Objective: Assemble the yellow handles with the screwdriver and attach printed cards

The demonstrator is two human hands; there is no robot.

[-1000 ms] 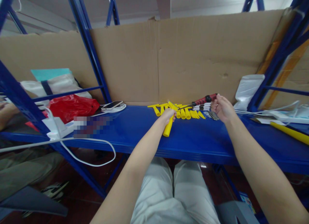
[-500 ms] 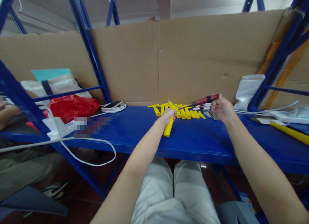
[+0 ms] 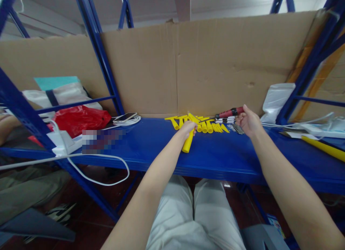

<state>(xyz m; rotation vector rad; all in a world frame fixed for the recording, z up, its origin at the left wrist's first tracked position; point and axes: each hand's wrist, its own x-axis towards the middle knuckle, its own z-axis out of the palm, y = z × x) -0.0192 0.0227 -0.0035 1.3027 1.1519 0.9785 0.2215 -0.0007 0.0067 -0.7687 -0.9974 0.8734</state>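
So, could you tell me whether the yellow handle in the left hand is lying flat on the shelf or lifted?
Tilted: the left hand grips the yellow handle at its upper end, its lower end down on the blue shelf.

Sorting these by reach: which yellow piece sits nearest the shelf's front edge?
The yellow handle gripped in the left hand; it points toward the front edge, while the other yellow pieces lie farther back.

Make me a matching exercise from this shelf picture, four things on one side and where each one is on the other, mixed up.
Things:
1. yellow handle
2. red screwdriver
3. phone
4. red bag

Places:
A. lying on a coiled white cable
B. gripped in the left hand
C. at the far left of the shelf, beside the blue upright
D. held in the right hand

Pairs: 1-B, 2-D, 3-A, 4-C
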